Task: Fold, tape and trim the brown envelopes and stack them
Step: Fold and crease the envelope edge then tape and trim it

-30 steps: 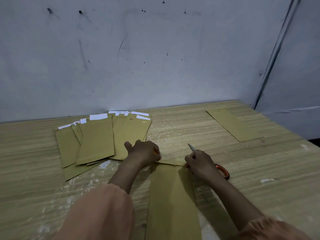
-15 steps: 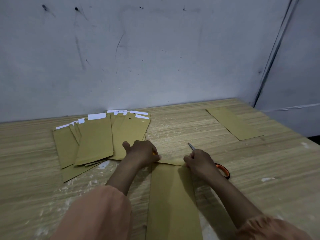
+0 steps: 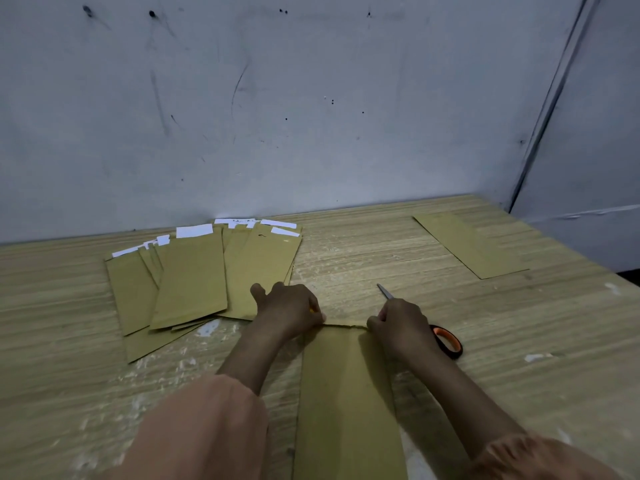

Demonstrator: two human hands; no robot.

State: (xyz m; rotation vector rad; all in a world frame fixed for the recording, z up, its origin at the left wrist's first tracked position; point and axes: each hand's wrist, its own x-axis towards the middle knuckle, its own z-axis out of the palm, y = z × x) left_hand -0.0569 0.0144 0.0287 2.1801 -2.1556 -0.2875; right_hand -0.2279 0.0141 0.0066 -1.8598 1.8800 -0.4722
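Note:
A long brown envelope [image 3: 346, 393] lies lengthwise in front of me on the wooden table [image 3: 519, 358]. Its far end is folded over into a narrow flap. My left hand [image 3: 289, 310] pinches the flap's left corner with curled fingers. My right hand [image 3: 401, 323] pinches the right corner the same way. Scissors with an orange handle [image 3: 448, 341] lie on the table behind my right hand, their blade tip pointing away. A fanned pile of brown envelopes [image 3: 194, 282] with white strips at their far ends lies to the left.
A single brown envelope [image 3: 467, 244] lies flat at the back right, near the table's right edge. The grey wall [image 3: 311, 116] runs along the table's far edge. White flecks mark the tabletop near me.
Both hands stay on the envelope's folded far end. Only the view has shifted slightly.

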